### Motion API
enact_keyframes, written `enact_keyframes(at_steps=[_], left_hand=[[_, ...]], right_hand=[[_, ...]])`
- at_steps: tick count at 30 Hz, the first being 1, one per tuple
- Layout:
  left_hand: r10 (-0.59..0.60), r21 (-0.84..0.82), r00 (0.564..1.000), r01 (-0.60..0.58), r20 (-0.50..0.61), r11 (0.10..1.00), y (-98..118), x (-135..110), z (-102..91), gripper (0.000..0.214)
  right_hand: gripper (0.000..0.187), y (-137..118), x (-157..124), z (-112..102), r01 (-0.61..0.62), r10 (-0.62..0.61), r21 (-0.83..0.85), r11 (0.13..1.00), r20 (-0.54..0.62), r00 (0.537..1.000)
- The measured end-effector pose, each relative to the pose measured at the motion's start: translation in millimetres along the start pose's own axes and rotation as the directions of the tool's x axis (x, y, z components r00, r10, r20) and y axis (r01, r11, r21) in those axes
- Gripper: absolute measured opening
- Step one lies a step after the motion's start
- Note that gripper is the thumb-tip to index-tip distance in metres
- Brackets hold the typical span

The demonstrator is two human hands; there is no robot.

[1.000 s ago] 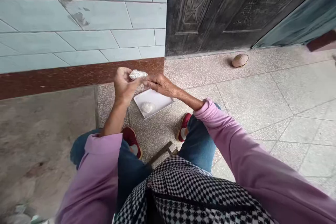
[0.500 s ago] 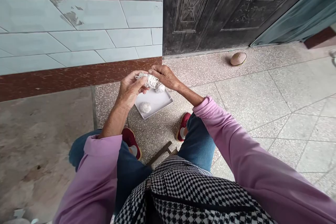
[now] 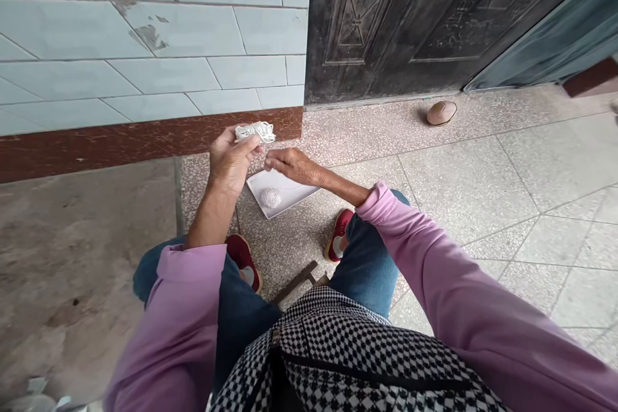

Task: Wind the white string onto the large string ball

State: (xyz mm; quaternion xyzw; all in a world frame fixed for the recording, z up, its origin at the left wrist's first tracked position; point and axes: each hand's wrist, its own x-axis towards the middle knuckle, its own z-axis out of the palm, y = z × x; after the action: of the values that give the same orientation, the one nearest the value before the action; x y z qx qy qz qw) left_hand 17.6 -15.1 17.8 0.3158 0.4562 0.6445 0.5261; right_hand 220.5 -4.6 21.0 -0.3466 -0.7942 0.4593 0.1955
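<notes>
My left hand is closed around a bundle of white string, its loops pinched between thumb and fingers, in front of the wall's base. Lower and to the right is my right hand, palm down, fingers bent and pressed together; whatever they may hold is too small to see. Beneath both hands lies a shallow white tray on the floor, partly covered by the right hand. A ball of white string rests in the tray's near left part. No second ball shows in the tray now.
A tiled wall with a brown base strip stands ahead, beside a dark carved door. A brown rounded object lies near the door. Red shoes flank the tray on the speckled floor.
My right hand has come away from the string bundle, down and toward me over the tray. My left hand has shifted slightly left and up with the bundle. The second ball has gone from sight.
</notes>
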Motion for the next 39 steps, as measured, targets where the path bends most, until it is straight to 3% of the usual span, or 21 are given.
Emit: enact_keyframes(at_steps=[2,5,10,15,20,25,30,33,39], left_hand=[[0.059,0.099,0.998,-0.057,-0.023,0.993,0.0,2.5,-1.6,0.044],[0.091,0.209,0.995,-0.096,0.033,0.973,1.0,0.1,-2.8,0.049],[-0.036,0.211,0.972,-0.014,0.230,0.977,1.7,-16.8,0.3,0.044],[-0.122,0.121,0.923,0.083,0.365,0.989,1.8,-27.4,8.3,0.046],[-0.069,0.078,0.954,0.048,0.290,0.996,0.5,-19.8,8.4,0.055],[0.049,0.061,0.988,-0.058,0.149,0.996,-3.4,-4.6,-1.1,0.063],[0.159,0.202,0.987,-0.162,0.032,0.966,-9.9,3.8,-4.6,0.062],[0.153,0.280,0.985,-0.170,0.082,0.945,-8.3,0.1,-2.9,0.054],[-0.016,0.269,0.961,-0.060,0.275,0.961,3.1,-21.5,1.0,0.041]], right_hand=[[0.033,-9.0,-5.6,4.6,0.031,-0.032,0.013,0.999,0.043,0.999],[0.038,-18.2,-5.7,-8.3,0.063,-0.061,0.053,0.997,-0.024,0.998],[0.052,-16.6,5.6,-50.5,0.047,-0.024,0.084,0.995,-0.254,0.967],[0.055,-12.4,8.4,-58.5,-0.022,0.053,0.111,0.994,-0.289,0.956],[0.057,-5.5,7.1,-46.5,-0.069,0.095,0.109,0.992,-0.251,0.963],[0.035,2.9,7.0,-30.8,-0.019,0.024,0.043,0.999,-0.134,0.991],[0.032,-12.5,0.0,-16.9,0.044,-0.044,0.013,0.999,0.006,0.999],[0.035,-23.8,-1.8,-25.8,0.068,-0.065,0.043,0.997,-0.076,0.995],[0.047,-21.8,6.4,-56.7,0.015,0.012,0.094,0.995,-0.284,0.959]])
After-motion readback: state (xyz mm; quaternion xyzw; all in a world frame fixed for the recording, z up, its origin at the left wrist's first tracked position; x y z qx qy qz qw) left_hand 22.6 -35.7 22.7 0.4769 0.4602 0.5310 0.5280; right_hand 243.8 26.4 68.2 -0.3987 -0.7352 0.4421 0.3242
